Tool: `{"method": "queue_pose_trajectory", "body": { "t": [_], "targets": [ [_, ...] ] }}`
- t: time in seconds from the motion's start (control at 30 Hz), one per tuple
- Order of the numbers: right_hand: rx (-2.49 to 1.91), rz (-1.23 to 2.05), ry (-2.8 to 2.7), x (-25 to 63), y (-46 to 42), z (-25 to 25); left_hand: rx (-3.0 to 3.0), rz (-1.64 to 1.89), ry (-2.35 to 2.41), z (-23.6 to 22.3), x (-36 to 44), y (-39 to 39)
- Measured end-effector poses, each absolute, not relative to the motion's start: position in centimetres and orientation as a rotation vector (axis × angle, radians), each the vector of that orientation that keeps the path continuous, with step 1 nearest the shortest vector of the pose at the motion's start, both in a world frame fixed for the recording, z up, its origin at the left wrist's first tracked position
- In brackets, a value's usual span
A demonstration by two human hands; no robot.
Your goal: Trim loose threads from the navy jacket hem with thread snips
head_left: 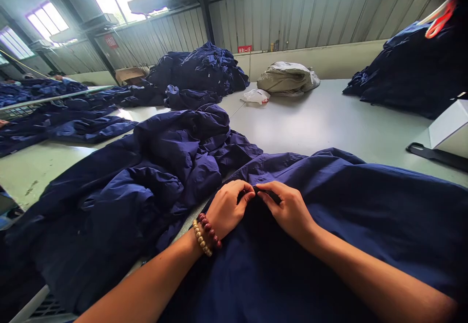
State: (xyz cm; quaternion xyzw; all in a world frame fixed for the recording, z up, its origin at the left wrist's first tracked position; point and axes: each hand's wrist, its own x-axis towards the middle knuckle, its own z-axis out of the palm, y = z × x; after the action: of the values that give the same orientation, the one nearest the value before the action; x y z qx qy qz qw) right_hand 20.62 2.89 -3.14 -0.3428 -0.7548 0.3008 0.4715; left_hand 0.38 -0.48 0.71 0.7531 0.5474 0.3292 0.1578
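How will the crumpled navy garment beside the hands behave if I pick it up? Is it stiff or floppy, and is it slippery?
The crumpled navy garment will probably be floppy, because it slumps in soft folds. It seems fairly light for its bulk, as the thin cloth puffs up loosely. Its slight sheen suggests it may slide a little over the similar garment held by the right hand.
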Motion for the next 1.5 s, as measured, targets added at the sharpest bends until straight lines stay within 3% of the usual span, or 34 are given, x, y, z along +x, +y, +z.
{"method": "queue_pose_trajectory", "body": {
  "t": [0.6,0.77,1.07,1.5],
  "targets": [
    [-0.858,0.714,-1.765,20.6,3.1,-3.3,2.115,0.909,1.557,0.6,0.4,-0.4],
    [-1.004,0.822,-1.648,20.7,3.1,-2.8,2.025,1.011,1.522,0.8,0.5,-0.3],
    [-0.792,1.108,-1.649,20.8,2.8,-2.3,1.854,1.161,1.45,0.9,0.4,-0.1],
    [-0.803,0.852,-1.734,20.4,3.0,-2.7,2.026,1.158,1.369,-0.1,0.2,0.4]
  ]
}}
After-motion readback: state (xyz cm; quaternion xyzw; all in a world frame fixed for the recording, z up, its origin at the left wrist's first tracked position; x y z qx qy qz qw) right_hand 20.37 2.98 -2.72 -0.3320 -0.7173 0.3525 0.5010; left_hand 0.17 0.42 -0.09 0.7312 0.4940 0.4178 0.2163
